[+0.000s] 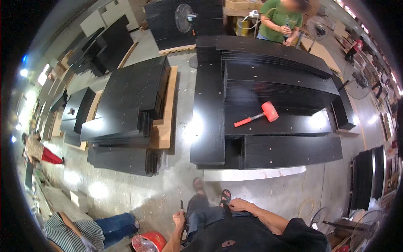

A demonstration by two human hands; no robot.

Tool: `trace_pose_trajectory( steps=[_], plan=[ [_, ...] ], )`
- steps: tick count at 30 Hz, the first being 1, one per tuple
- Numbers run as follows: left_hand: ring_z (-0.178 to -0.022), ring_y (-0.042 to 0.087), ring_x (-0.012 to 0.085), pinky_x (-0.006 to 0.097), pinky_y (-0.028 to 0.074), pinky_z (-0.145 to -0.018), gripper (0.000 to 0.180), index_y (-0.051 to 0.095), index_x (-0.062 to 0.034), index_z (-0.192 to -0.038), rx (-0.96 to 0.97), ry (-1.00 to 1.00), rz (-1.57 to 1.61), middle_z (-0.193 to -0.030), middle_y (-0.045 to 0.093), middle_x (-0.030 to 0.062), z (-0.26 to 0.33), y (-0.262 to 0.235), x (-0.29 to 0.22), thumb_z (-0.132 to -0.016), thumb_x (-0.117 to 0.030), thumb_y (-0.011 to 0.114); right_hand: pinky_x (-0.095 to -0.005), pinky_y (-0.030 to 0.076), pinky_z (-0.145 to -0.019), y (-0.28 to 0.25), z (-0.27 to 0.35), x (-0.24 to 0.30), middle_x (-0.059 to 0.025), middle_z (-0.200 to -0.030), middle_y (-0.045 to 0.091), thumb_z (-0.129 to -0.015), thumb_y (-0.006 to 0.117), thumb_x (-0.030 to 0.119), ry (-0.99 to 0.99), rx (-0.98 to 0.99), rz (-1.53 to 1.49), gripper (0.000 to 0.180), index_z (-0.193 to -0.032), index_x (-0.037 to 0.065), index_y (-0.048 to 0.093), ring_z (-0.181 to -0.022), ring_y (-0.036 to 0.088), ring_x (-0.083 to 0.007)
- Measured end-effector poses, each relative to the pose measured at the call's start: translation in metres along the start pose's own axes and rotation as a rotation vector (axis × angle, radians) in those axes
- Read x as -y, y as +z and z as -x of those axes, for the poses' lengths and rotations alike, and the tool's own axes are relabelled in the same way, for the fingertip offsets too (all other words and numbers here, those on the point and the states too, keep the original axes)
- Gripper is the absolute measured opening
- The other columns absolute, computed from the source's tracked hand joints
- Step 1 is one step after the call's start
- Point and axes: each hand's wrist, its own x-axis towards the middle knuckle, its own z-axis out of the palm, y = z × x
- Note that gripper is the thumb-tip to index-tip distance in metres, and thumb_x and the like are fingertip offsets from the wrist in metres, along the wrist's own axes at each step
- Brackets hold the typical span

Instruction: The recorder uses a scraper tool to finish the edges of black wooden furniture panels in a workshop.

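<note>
While our left hand (179, 218) pinches a thin dark strip (181, 205) upright in its fingers, we cannot tell how our right hand (238, 205) sets its fingers; a red mallet (270, 111) lies on black panels (289, 127).

Floor (115, 179): grey, shiny with reflected glare | fans (183, 17): one at rear, others along right | lights (349, 11): bright, upper right and far left
</note>
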Motion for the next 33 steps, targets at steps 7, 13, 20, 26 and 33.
trace_pose_trajectory(
  steps=[7, 13, 20, 26, 33],
  plan=[
    [-0.063, 0.057, 0.0184, 0.039, 0.047, -0.062, 0.045, 0.071, 0.0089, -0.083, -0.042, -0.092, 0.049, -0.063, 0.062, 0.0133, 0.031, -0.033, -0.002, -0.088, -0.035, 0.061, -0.0493, 0.052, -0.074, 0.023, -0.024, -0.012, -0.0201, -0.085, 0.069, -0.084, 0.056, 0.021, -0.059, 0.017, 0.02, 0.021, -0.087, 0.005, 0.069, -0.082, 0.066, -0.0403],
    [-0.062, 0.054, 0.0145, 0.037, 0.045, -0.059, 0.04, 0.068, 0.0094, -0.082, 0.067, -0.198, 0.214, -0.059, 0.057, 0.0089, 0.02, -0.045, -0.008, -0.087, -0.03, 0.062, -0.043, 0.052, -0.079, 0.039, -0.03, -0.004, -0.0148, -0.091, 0.071, -0.084, 0.059, 0.023, 0.075, 0.005, -0.014, 0.02, -0.092, 0.01, 0.073, -0.086, 0.067, -0.0353],
    [-0.06, 0.058, 0.014, 0.036, 0.046, -0.058, 0.036, 0.069, 0.0058, -0.081, 0.158, -0.062, -0.032, -0.061, 0.062, 0.018, -0.021, -0.087, 0.037, -0.087, -0.029, 0.063, -0.0413, 0.054, -0.078, 0.064, -0.068, -0.008, -0.0159, -0.093, 0.071, -0.091, 0.06, 0.034, 0.263, -0.064, -0.331, 0.03, -0.099, 0.007, 0.071, -0.086, 0.069, -0.0339],
    [-0.054, 0.058, 0.0149, 0.034, 0.045, -0.054, 0.032, 0.065, 0.0046, -0.075, 0.115, 0.115, 0.067, -0.058, 0.061, 0.0141, -0.108, -0.042, -0.007, -0.093, -0.022, 0.062, -0.034, 0.056, -0.079, 0.098, -0.17, -0.105, -0.0123, -0.108, 0.07, -0.089, 0.067, 0.016, 0.434, -0.701, -0.48, 0.039, -0.126, 0.005, 0.061, -0.098, 0.067, -0.0231],
    [-0.07, 0.062, 0.0147, 0.031, 0.053, -0.063, 0.038, 0.067, 0.0032, -0.086, -0.004, 0.048, 0.751, -0.079, 0.069, 0.0093, -0.28, 0.134, -0.026, -0.1, -0.03, 0.055, -0.0356, 0.052, -0.091, 0.084, -0.31, -0.206, -0.0162, -0.137, 0.052, -0.084, 0.071, 0.005, 0.361, -1.158, -0.369, 0.062, -0.139, 0.0, 0.043, -0.121, 0.055, -0.0235]
  ],
)
